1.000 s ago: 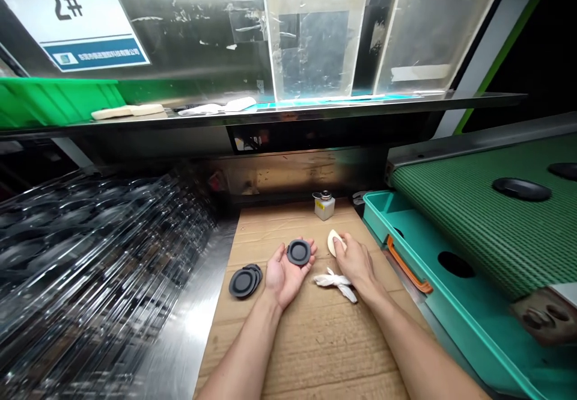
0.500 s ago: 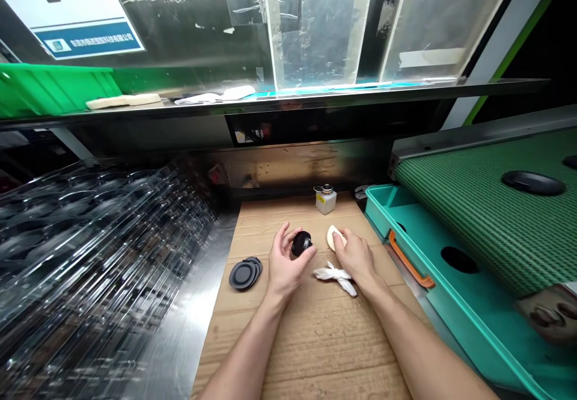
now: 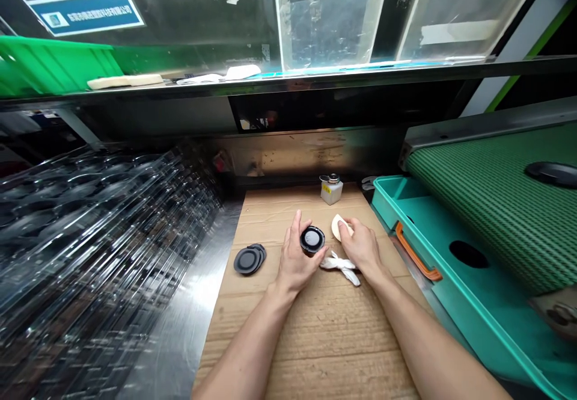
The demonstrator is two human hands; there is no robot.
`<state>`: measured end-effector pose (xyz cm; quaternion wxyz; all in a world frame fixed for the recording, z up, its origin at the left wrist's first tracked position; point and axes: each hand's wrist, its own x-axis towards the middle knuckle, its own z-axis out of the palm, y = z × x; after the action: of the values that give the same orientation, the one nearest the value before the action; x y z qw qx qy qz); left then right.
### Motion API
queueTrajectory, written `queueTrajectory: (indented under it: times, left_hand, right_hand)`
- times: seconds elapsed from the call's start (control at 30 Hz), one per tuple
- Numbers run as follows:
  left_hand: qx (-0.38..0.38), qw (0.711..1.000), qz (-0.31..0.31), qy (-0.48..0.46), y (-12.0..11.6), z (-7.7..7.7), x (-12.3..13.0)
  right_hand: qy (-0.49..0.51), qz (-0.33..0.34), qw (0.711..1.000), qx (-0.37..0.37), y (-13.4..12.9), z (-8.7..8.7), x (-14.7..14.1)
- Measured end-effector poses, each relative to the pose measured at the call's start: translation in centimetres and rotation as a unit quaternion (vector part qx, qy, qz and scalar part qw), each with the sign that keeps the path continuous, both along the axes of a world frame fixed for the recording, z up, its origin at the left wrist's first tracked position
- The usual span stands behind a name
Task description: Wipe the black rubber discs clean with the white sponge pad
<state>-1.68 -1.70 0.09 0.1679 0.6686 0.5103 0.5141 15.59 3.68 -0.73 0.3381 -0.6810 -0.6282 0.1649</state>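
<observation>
My left hand [image 3: 295, 261] grips a round black rubber-rimmed disc [image 3: 312, 239] in its fingertips, with the disc's pale grey centre facing up. My right hand [image 3: 360, 246] presses on a cream foam pad [image 3: 340, 227], its fingers over the pad's edge. A crumpled white cloth [image 3: 341, 264] lies just under my right hand and touches neither hand clearly. To the left of my left hand, a small stack of black discs [image 3: 249, 259] rests on the cardboard sheet [image 3: 324, 346].
A small bottle with a yellow label [image 3: 331, 189] stands behind my hands. Stacked clear plastic trays [image 3: 99, 231] fill the left, and a teal tray [image 3: 419, 255] and green belt [image 3: 496, 207] bearing a black disc [image 3: 552, 174] lie right. A shelf crosses above.
The black disc has gone from lying on my open left palm to being held in the fingertips, centre up. The right hand stays on the pad. The view has tilted lower.
</observation>
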Motion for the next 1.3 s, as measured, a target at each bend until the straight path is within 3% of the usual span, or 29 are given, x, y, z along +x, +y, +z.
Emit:
queueTrajectory:
  times: [0.1,0.2,0.27,0.37,0.5,0.63,0.77,0.87,0.93,1.1,1.3]
  left_hand:
    - [-0.018,1.000,-0.024,-0.008,0.1,-0.4,0.0]
    - [-0.013,0.998,-0.052,-0.012,0.2,-0.8,0.1]
    - [0.009,0.997,-0.075,-0.002,0.2,-1.1,0.3]
    - [0.047,0.994,-0.099,0.022,0.3,-1.4,0.7]
    - [0.061,0.995,-0.078,0.028,0.5,-1.6,0.7]
    - [0.082,0.992,-0.074,0.058,0.6,-1.6,0.6]
    - [0.096,0.992,-0.049,0.067,0.6,-1.5,0.9]
    - [0.095,0.993,-0.042,0.051,0.6,-1.5,1.0]
    - [0.108,0.993,-0.031,0.032,0.6,-1.4,1.0]
    - [0.130,0.991,-0.008,-0.012,0.2,-0.7,0.7]
    - [0.140,0.990,0.009,-0.030,-0.1,-0.5,0.5]
  right_hand:
    - [0.131,0.065,0.989,0.006,-0.6,0.7,-0.6]
    - [0.140,0.202,0.969,-0.027,-1.4,1.7,-1.3]
    - [0.082,0.206,0.975,-0.012,-1.7,2.2,-1.3]
    - [0.044,0.143,0.988,0.026,-1.7,2.7,-1.0]
    - [0.094,0.259,0.961,0.008,-1.8,3.0,-0.7]
    - [0.101,0.195,0.976,0.013,-2.1,3.5,-1.0]
    - [0.101,0.225,0.969,-0.007,-2.3,3.8,-1.4]
    - [0.030,0.075,0.997,-0.003,-1.8,3.2,-1.0]
    - [-0.009,0.010,1.000,-0.004,-1.3,2.5,-0.4]
    - [-0.063,0.001,0.997,-0.032,-0.2,1.1,0.9]
    - [-0.099,0.017,0.993,-0.054,-0.1,0.6,0.7]
